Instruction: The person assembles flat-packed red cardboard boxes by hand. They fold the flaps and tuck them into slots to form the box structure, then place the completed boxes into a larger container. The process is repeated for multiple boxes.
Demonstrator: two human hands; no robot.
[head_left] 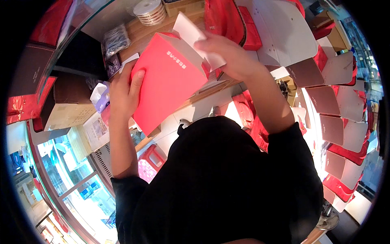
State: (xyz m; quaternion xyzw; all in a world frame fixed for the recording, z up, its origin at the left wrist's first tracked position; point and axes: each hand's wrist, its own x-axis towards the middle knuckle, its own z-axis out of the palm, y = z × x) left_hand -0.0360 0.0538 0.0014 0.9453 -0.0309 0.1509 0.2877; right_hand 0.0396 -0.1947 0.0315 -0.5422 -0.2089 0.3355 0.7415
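Observation:
A red cardboard box [168, 79] with a line of white print is tilted above the wooden counter, its open end facing away from me. My left hand [126, 91] grips its left side, thumb on the red face and fingers hidden behind. At the far right of the box, my right hand [227, 55] is closed on a white flap [191, 30] that stands up from the opening. The fingertips are partly blurred. A smaller white flap [130, 62] sticks out by my left hand. The inside of the box cannot be seen.
On the wooden counter [178, 18] are ribbon spools [148, 10] and a clear plastic packet [116, 40]. A tissue pack [101, 95] is left of my left hand. Open-lidded gift boxes [327, 99] line the right side. Below the counter is a red stool [152, 157].

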